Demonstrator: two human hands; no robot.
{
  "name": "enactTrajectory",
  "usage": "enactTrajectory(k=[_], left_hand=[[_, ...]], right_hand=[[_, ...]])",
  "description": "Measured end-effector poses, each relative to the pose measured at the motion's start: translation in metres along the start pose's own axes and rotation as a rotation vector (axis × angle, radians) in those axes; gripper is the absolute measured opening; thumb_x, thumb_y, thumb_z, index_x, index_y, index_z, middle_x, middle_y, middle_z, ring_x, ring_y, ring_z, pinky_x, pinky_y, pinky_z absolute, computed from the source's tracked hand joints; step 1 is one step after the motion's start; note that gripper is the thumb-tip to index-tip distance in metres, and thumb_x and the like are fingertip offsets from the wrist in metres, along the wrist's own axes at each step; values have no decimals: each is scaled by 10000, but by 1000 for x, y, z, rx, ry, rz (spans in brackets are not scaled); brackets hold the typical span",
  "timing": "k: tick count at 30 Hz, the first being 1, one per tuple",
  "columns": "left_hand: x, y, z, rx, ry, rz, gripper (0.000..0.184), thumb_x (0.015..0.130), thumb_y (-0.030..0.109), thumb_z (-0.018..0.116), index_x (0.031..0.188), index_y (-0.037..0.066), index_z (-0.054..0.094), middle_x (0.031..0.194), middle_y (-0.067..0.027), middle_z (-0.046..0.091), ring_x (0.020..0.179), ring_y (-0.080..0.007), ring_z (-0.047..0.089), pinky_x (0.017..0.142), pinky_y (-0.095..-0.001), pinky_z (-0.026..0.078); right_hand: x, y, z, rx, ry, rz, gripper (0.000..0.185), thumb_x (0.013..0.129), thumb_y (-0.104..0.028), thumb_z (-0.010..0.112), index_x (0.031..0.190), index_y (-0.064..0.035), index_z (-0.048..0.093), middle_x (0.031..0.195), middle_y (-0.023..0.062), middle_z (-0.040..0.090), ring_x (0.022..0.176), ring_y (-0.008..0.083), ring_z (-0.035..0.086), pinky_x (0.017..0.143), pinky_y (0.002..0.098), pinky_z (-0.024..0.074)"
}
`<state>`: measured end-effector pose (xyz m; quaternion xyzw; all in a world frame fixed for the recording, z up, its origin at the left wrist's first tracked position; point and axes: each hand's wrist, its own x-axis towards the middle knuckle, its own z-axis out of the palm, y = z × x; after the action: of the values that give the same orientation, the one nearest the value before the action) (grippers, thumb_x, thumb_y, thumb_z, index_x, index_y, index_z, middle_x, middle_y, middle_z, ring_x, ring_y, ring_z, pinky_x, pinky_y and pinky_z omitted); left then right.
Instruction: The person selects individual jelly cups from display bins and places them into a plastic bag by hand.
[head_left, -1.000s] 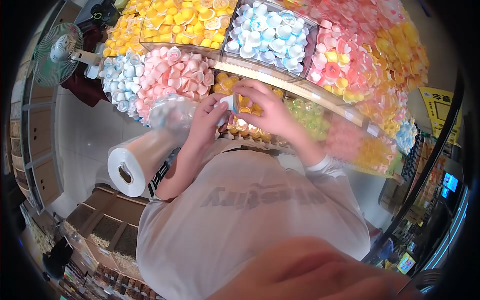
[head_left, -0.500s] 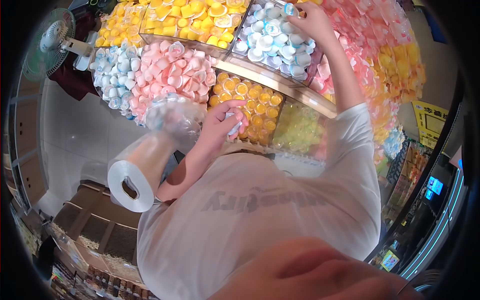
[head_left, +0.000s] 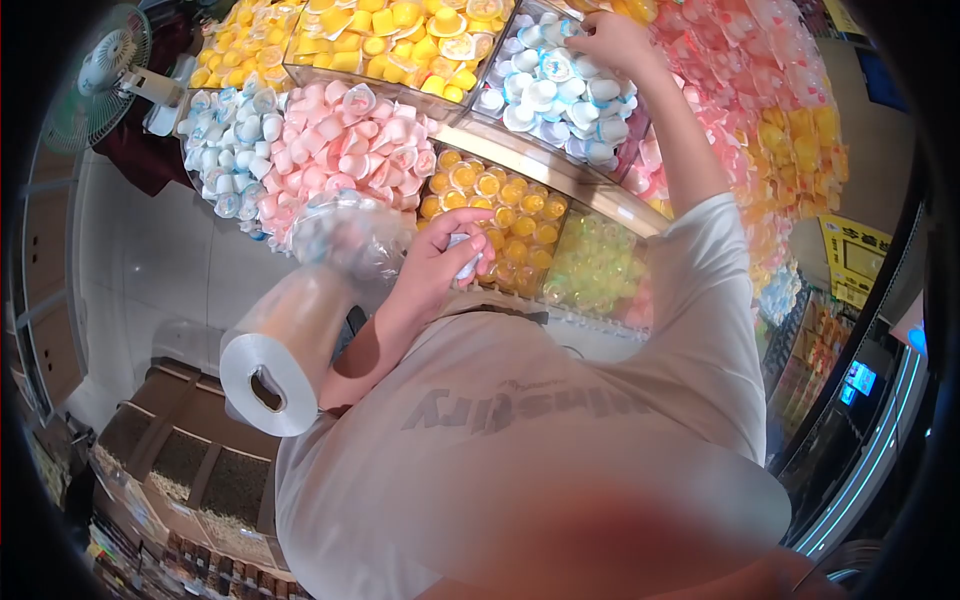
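Observation:
In front of my chest, my left hand (head_left: 437, 262) is closed, its fingers curled around a small white jelly cup (head_left: 464, 257). My right hand (head_left: 617, 42) reaches to the far end of a clear bin heaped with white-and-blue jelly cups (head_left: 575, 95). Its thumb and fingers are bent together at the cups; what lies between the fingertips cannot be made out. Below my left hand's fingers is a compartment of orange jelly cups (head_left: 515, 225). A clear plastic bag (head_left: 350, 240) lies beside my left wrist.
A roll of plastic bags (head_left: 290, 345) stands left of my left forearm. Pink jelly cups (head_left: 340, 145), yellow cups (head_left: 395, 40) and green jellies (head_left: 597, 262) fill nearby compartments. Pink packets (head_left: 745, 60) pile up at right. A fan (head_left: 105, 65) stands at far left.
A blue-rimmed cup showed between my right fingertips before; now those fingers sit lower against the heap and it no longer shows there. My left hand keeps its hold nearly in place.

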<state>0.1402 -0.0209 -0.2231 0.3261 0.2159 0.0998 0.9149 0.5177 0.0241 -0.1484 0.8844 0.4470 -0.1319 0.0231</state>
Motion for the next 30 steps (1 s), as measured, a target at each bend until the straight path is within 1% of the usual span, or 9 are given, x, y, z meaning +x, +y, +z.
enactTrajectory(k=[6,8,13,16,18,19,21,24,30], left_hand=[[1,-2,0,-19,-38,17,294,911,61,540,1203,26,535,801,-48,575,667,-87,544,489,-200,382],[1,-2,1,22,-15,21,285,927,89,524,1205,29,538,807,-68,565,635,-115,528,474,-203,374],[0,1,2,25,-22,10,281,931,88,513,1207,34,534,810,-68,563,643,-112,527,479,-203,374],[1,1,1,35,-14,3,283,933,83,505,1211,37,531,810,-67,561,646,-111,525,483,-202,372],[0,0,0,37,-13,0,285,933,80,501,1213,38,529,809,-67,560,648,-111,525,485,-202,372],[0,0,1,26,-4,-12,286,931,78,501,1213,38,529,809,-66,559,649,-111,524,485,-201,370],[1,1,1,24,-2,-25,287,930,76,502,1213,38,528,809,-65,557,650,-111,524,485,-201,368],[0,1,2,11,7,-44,290,927,77,507,1213,36,527,813,-65,557,652,-112,525,483,-199,365],[-2,0,-2,8,-2,-20,286,923,102,536,1205,55,534,804,-47,560,658,-105,531,480,-197,367]], right_hand=[[18,11,19,-144,20,-110,476,687,-480,651,847,-35,704,838,179,678,808,323,656,738,420,512],[19,9,18,-160,9,-104,485,692,-492,654,844,-34,704,837,181,677,806,325,654,737,420,512],[22,12,17,-161,-31,-76,506,704,-518,662,845,-34,707,850,186,678,798,321,656,738,416,510],[25,17,9,-62,-39,-15,450,733,-475,656,919,-69,714,879,174,686,808,307,662,746,404,511],[31,21,3,75,68,-50,378,793,-388,625,1044,-115,696,901,145,696,816,303,667,764,407,514],[36,24,7,79,69,-46,378,793,-388,625,1044,-115,696,901,145,696,816,303,667,764,407,514],[51,30,18,26,19,-230,335,841,-291,580,1130,-143,665,958,131,695,870,304,660,806,406,507],[60,36,33,-21,-1,-335,328,855,-254,564,1148,-137,654,1029,145,679,942,308,641,854,401,489],[63,43,36,-68,4,-333,337,849,-265,574,1151,-135,651,1073,153,664,997,319,620,889,397,471]])
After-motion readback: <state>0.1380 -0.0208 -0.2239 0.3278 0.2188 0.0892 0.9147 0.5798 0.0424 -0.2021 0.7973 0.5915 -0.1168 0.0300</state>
